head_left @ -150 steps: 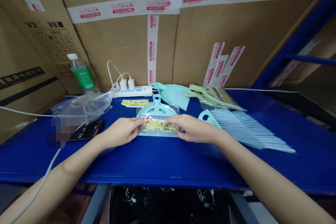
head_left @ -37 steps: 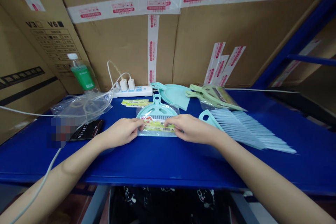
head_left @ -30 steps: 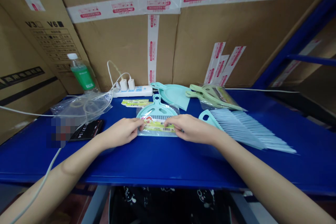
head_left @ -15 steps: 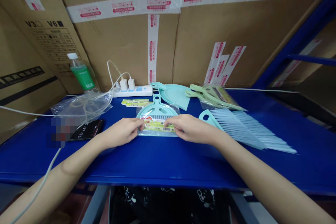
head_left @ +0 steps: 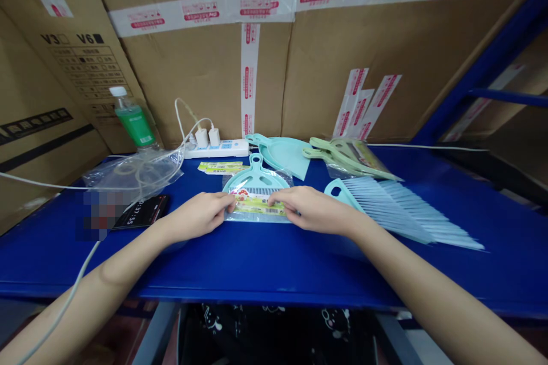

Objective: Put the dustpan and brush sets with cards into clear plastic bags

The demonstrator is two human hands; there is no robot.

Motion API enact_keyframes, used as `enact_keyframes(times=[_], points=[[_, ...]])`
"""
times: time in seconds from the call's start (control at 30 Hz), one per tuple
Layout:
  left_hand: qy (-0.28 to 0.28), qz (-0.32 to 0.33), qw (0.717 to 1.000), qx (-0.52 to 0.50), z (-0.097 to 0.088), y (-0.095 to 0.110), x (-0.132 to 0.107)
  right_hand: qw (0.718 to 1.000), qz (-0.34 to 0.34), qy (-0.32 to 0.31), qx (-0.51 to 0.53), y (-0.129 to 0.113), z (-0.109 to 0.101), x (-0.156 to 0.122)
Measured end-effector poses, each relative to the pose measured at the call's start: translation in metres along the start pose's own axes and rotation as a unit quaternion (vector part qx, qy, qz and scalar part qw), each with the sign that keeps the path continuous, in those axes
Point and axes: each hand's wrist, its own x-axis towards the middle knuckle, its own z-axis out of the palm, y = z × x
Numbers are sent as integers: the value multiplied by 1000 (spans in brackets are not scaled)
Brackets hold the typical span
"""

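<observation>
A teal mini dustpan set in a clear bag with a paper label lies on the blue table. My left hand pinches the bag's left edge at the label, fingers curled. From the other side, my right hand presses on the label's right end with fingers bent. Both hands rest on the tabletop.
A loose teal dustpan, bagged green sets and a pale blue brush lie to the right. Spare labels, a power strip, a green bottle, clear bags and a phone sit left. Cardboard boxes wall the back.
Almost nothing has moved. My right hand's fingers shifted slightly along the label between five seconds ago and now; the bagged set stays in place.
</observation>
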Motion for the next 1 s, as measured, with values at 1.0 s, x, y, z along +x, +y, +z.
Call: enact_keyframes(times=[1.0], points=[[3,6,1000,-2,1,-1,-1,1000,-3,2,-23,1,2,1]])
